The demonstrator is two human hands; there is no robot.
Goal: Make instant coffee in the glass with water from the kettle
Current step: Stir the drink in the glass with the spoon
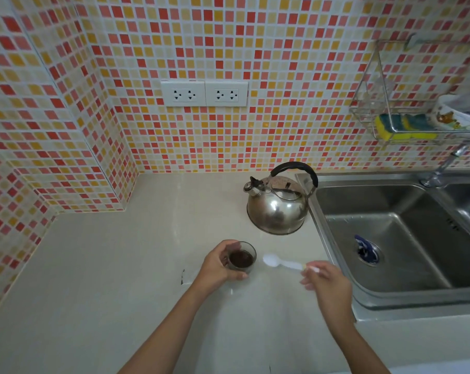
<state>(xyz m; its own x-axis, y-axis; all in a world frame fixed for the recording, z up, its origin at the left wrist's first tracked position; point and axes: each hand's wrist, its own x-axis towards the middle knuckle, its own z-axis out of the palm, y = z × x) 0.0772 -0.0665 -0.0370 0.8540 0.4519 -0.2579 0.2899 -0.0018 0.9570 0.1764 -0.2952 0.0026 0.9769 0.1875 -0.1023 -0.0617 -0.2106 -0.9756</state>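
A small glass point(243, 257) with dark coffee in it stands on the pale counter point(107, 265). My left hand point(220, 263) wraps around its left side. My right hand point(326, 283) pinches the handle end of a white plastic spoon point(278, 262), whose bowl hovers just right of the glass, outside it. A shiny steel kettle point(278, 205) with a black handle stands behind the glass, its spout pointing left, close to the sink edge.
A steel sink point(390, 233) lies to the right, with a blue item at its drain and a tap point(444, 168) behind. A wire rack point(406, 125) with sponges hangs on the tiled wall. A torn sachet point(186, 276) lies left of my left hand.
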